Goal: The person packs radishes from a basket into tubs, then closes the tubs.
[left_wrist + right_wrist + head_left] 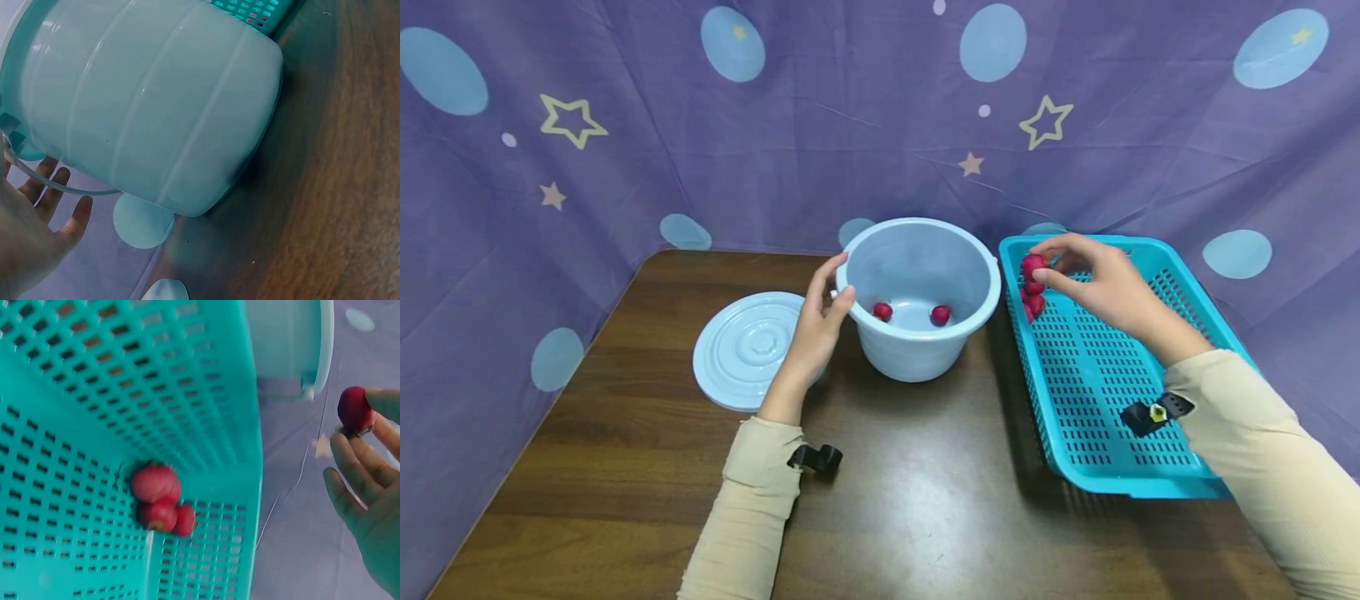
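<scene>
A pale blue bucket (pixel 913 354) stands mid-table with two red radishes (pixel 940 315) visible inside. At its left rim is my left hand (pixel 820 321), fingers spread and fairly straight, touching the rim's side. The left wrist view shows those fingers by the bucket's thin handle (pixel 75 189). My right hand (pixel 1105 279) is above the far left corner of a turquoise basket (pixel 1063 475). Between thumb and fingertips it pinches a dark red radish (pixel 356 409), raised above the basket rim. Several more radishes (pixel 159 515) lie together in that basket corner.
A pale blue round lid (pixel 741 358) lies on the wooden table (pixel 625 467), left of the bucket and partly behind my left hand. A purple curtain (pixel 865 108) hangs behind the table. The basket's left wall stands close to the bucket.
</scene>
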The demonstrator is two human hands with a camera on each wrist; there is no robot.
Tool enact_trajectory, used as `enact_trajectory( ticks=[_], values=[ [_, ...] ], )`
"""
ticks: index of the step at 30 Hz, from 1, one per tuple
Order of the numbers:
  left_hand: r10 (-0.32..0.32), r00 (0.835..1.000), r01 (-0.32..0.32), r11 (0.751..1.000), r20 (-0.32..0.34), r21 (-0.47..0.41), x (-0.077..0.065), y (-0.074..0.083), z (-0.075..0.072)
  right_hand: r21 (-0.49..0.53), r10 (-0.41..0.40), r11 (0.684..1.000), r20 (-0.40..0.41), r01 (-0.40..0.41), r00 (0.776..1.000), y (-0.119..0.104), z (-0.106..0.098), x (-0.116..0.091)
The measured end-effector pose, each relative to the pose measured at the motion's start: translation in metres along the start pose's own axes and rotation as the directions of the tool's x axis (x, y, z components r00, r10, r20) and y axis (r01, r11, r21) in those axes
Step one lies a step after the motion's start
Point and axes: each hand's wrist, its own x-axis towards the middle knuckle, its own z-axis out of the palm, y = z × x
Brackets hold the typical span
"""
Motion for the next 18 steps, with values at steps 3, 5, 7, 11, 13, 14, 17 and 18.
enact_trajectory(
  ticks=[3,5,7,11,13,14,17,18],
  values=[
    [0.003,1.000,-0.003,1.000,0.000,-0.004,0.000,0.000,0.000,0.015,-0.022,1.000,-0.035,0.022,0.999,-0.009,0.005,0.000],
    [0.004,1.000,-0.004,1.000,0.001,-0.005,0.000,0.000,0.000,0.029,-0.027,0.999,-0.049,0.029,0.998,-0.014,0.007,0.000],
    [0.002,1.000,-0.002,1.000,0.001,-0.006,-0.001,0.000,0.000,0.040,-0.033,0.999,-0.058,0.035,0.998,-0.020,0.010,0.000],
    [0.003,1.000,-0.003,1.000,0.003,-0.007,-0.001,0.000,0.000,0.072,-0.048,0.996,-0.056,0.052,0.997,-0.032,0.015,0.001],
    [0.005,1.000,-0.005,1.000,0.006,-0.009,-0.001,0.000,0.000,0.087,-0.056,0.994,-0.047,0.060,0.997,-0.038,0.018,0.001],
    [0.007,1.000,-0.007,1.000,0.006,-0.010,0.000,0.000,0.000,0.096,-0.060,0.993,-0.040,0.063,0.997,-0.040,0.020,0.001],
    [0.008,1.000,-0.008,1.000,0.007,-0.010,0.000,0.000,0.000,0.126,-0.070,0.989,-0.013,0.071,0.997,-0.047,0.026,0.002],
    [0.007,1.000,-0.007,1.000,0.006,-0.010,-0.001,0.000,-0.001,0.132,-0.075,0.988,-0.005,0.075,0.997,-0.049,0.028,0.002]
  ],
)
